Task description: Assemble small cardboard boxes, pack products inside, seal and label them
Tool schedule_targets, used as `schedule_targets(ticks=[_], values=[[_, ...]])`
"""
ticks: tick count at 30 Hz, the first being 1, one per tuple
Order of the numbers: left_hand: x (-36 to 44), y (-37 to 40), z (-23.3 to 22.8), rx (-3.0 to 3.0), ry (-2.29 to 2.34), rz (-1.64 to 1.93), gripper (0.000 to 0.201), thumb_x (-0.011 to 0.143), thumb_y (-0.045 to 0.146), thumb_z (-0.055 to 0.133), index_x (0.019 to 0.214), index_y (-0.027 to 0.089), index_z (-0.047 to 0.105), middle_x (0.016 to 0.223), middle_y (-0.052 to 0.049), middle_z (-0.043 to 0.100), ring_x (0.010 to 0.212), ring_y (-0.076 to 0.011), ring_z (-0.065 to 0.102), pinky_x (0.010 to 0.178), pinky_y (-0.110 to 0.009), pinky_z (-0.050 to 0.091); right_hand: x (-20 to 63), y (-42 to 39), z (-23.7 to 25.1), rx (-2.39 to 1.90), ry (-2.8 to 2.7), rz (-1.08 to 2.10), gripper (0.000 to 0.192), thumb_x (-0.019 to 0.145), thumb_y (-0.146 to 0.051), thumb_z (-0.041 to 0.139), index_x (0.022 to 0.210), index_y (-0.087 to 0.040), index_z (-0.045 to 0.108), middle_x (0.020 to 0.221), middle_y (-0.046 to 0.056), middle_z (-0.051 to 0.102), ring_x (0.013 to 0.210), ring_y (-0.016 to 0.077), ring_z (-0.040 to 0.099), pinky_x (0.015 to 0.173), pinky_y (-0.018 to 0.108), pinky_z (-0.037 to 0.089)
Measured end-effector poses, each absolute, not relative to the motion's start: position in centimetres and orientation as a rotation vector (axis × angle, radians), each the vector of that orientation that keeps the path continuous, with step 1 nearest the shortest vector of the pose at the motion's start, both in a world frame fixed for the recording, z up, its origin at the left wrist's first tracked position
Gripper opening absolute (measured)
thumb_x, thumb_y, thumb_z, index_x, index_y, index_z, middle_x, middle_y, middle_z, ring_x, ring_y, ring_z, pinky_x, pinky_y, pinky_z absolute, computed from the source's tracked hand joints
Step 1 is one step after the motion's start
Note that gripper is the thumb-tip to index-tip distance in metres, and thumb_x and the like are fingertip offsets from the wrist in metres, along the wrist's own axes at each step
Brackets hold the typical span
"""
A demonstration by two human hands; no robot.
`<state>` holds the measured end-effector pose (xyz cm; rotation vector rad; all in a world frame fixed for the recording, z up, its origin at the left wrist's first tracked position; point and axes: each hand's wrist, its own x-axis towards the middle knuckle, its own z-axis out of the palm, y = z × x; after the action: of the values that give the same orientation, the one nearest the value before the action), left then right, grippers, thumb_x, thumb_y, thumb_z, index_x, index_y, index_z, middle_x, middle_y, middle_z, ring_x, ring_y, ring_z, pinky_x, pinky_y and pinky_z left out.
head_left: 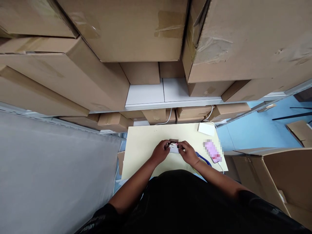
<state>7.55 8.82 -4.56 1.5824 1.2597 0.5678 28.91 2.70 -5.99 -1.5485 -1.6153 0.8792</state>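
Stacked cardboard boxes [126,35] are filling the shelving ahead and crowding over the white shelf [156,92]. A grey wall panel [53,162] is running down one side, and an open carton [275,178] is sitting on the floor at the other. Below the shelf, a pale yellow bench [141,143] is carrying the work.

A flat white pad [206,128] is lying at the far right corner of the bench, with a white cable [211,118] trailing up behind it. A pink, blurred-out item [212,151] is resting near the right edge, and a blue strap [201,158] is curling just beside the right wrist.

The person's left hand [161,151] and right hand [188,153] are meeting at the middle of the bench, both gripping a small white object [174,149] that is sitting between them, low over the surface. A small brown piece [173,140] is lying just behind it. The fingers of both hands are curling closed around the object's ends; the thumbs appear to be pressing on top, though the detail is too small to tell.

To handle this well, I judge the hands should be keeping the object low over the bench and steadying it evenly from both ends, so that nothing is slipping toward the blue strap or the edge.
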Motion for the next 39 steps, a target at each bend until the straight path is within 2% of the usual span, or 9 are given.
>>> schedule_targets(ticks=[6,11,14,19,22,26,32,36,39], values=[[6.7,9.5,-4.4,1.528,1.168,0.493,0.059,0.078,0.026,0.072,0.135,0.027,0.059,0.105,-0.001,0.062,0.073,-0.0127,0.061,0.073,-0.029,0.053,28.9,2.9,-5.5,-1.506,-1.541,0.944,0.029,0.099,-0.021,0.048,0.116,-0.027,0.070,0.105,0.006,0.067,0.098,0.0212,0.065,0.089,0.038,0.054],[6.2,8.8,-3.8,1.644,1.168,0.512,0.040,0.083,0.025,0.067,0.122,0.025,0.059,0.114,-0.002,0.059,0.085,-0.0140,0.066,0.080,-0.031,0.057,28.7,3.1,-5.7,-1.541,-1.483,0.984,0.028,0.092,-0.018,0.052,0.112,-0.025,0.071,0.099,0.005,0.065,0.094,0.0207,0.064,0.086,0.037,0.054],[6.0,8.2,-3.4,1.711,1.099,0.533,0.037,0.087,0.029,0.066,0.122,0.025,0.059,0.128,-0.005,0.055,0.099,-0.0171,0.067,0.084,-0.034,0.058,28.9,3.0,-6.0,-1.506,-1.463,1.052,0.043,0.081,-0.010,0.055,0.119,-0.025,0.068,0.103,0.004,0.060,0.097,0.0204,0.062,0.082,0.035,0.055],[5.6,7.7,-2.8,1.829,1.064,0.440,0.072,0.082,0.027,0.072,0.148,0.032,0.045,0.149,-0.007,0.045,0.118,-0.0242,0.062,0.093,-0.039,0.059,29.3,2.2,-6.6,-1.443,-1.510,1.185,0.077,0.070,-0.006,0.057,0.142,-0.033,0.052,0.121,0.006,0.052,0.107,0.0211,0.059,0.080,0.035,0.058],[5.5,7.7,-2.7,1.882,1.105,0.371,0.083,0.079,0.024,0.073,0.154,0.033,0.039,0.150,-0.008,0.044,0.117,-0.0252,0.062,0.099,-0.042,0.056,29.0,1.7,-6.8,-1.447,-1.591,1.174,0.089,0.070,-0.006,0.060,0.151,-0.036,0.041,0.128,0.006,0.049,0.106,0.0205,0.060,0.083,0.038,0.059],[5.8,7.6,-3.0,1.882,1.121,0.314,0.091,0.076,0.024,0.074,0.157,0.032,0.032,0.143,-0.009,0.048,0.113,-0.0253,0.062,0.095,-0.042,0.056,28.5,1.4,-7.1,-1.493,-1.639,1.099,0.093,0.075,-0.010,0.067,0.157,-0.036,0.030,0.130,0.008,0.048,0.103,0.0210,0.061,0.087,0.042,0.059],[6.9,7.7,-2.9,2.010,1.214,0.296,0.080,0.077,0.019,0.070,0.150,0.025,0.038,0.133,-0.012,0.054,0.119,-0.0295,0.058,0.097,-0.045,0.053,28.3,1.7,-7.4,-1.558,-1.739,0.992,0.091,0.078,-0.010,0.067,0.157,-0.033,0.029,0.126,0.009,0.052,0.106,0.0245,0.062,0.096,0.048,0.057],[7.6,7.9,-1.1,2.283,1.169,0.252,0.057,0.080,0.028,0.071,0.135,0.026,0.055,0.122,-0.010,0.058,0.114,-0.0296,0.056,0.097,-0.045,0.050,28.4,1.8,-7.4,-1.583,-1.738,0.910,0.086,0.077,-0.008,0.067,0.153,-0.031,0.035,0.126,0.009,0.053,0.111,0.0262,0.061,0.097,0.048,0.058],[8.4,8.1,0.2,2.371,1.224,0.164,0.036,0.089,0.039,0.065,0.121,0.023,0.066,0.115,-0.010,0.060,0.109,-0.0289,0.057,0.094,-0.044,0.049,28.4,1.9,-7.4,-1.562,-1.724,0.869,0.082,0.075,-0.009,0.069,0.149,-0.031,0.041,0.140,0.013,0.047,0.128,0.0302,0.056,0.099,0.050,0.058]])
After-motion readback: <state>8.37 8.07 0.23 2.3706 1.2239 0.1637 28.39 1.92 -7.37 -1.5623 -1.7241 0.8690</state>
